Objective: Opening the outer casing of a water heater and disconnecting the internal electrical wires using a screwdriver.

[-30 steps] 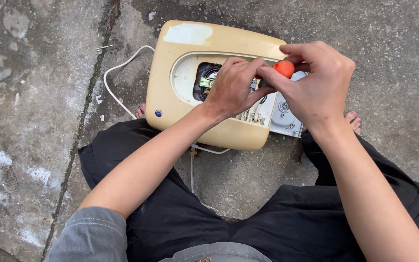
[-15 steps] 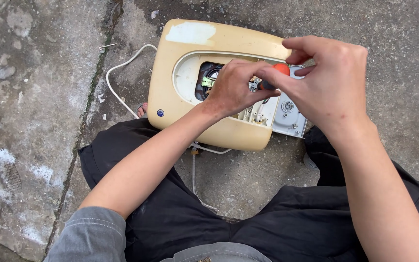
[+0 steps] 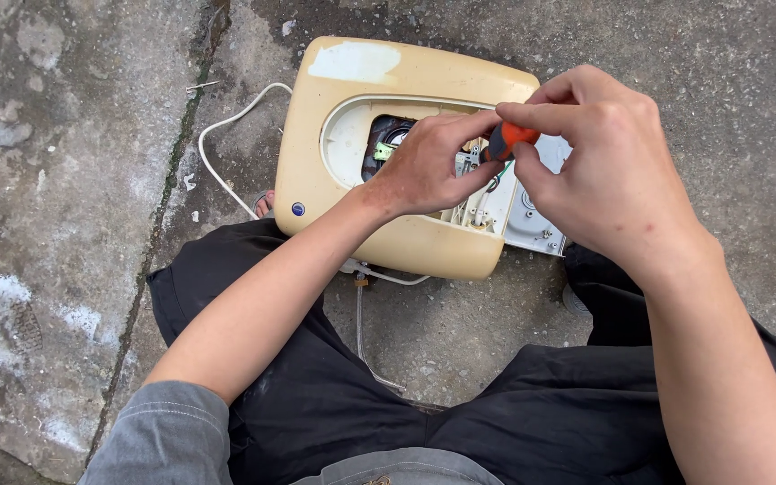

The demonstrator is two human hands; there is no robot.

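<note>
Gripping one screwdriver [image 3: 507, 139], two hands, one yellowed casing [image 3: 388, 76]

Floor [image 3: 65, 135] is rough grey concrete, looking stained, with pale patches showing at the left and a dark crack [image 3: 172, 171] running top to bottom left of centre. A cream plastic appliance casing [image 3: 334, 162] is lying flat on the floor at centre top, tilted slightly, with a worn pale patch near its upper edge. A white cable [image 3: 226, 144] is looping out from the casing's left side and lying on the concrete. A thin clear tube [image 3: 363, 332] is trailing from the casing's lower edge across the floor toward the person. The person is sitting on the floor, black-trousered legs [image 3: 316, 395] resting either side of the casing. Small bits of grit are lying scattered near the crack.
</note>
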